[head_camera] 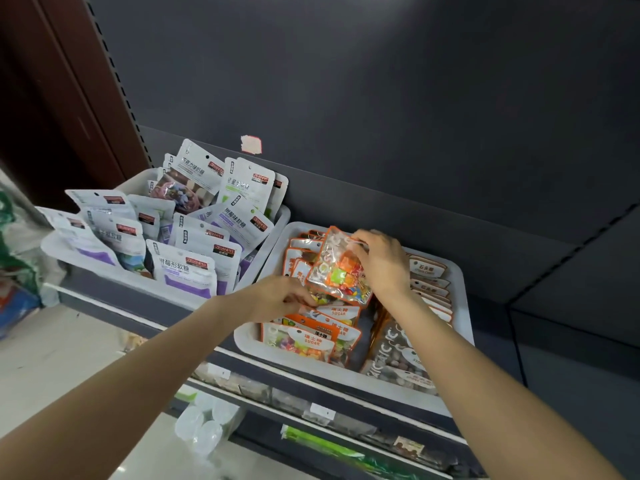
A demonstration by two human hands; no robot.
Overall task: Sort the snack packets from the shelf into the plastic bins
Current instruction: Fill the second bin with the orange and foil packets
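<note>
Two white plastic bins stand side by side on a dark shelf. The right bin (457, 271) holds orange sugar candy packets (311, 336) in its left half and stone candy packets (398, 362) in its right half. A clear packet of coloured candy (337, 268) stands tilted above the orange ones. My right hand (382, 258) pinches its top right corner. My left hand (280, 296) has curled fingers at its lower left edge, among the orange packets. The left bin (138, 180) is full of upright white and purple packets (185, 268).
The grey back panel (381, 98) of the shelf rises behind the bins, with a torn sticker (251, 144) on it. Lower shelves hold clear plastic cups (202, 426) and green items (322, 445). A brown door frame (62, 98) stands at left.
</note>
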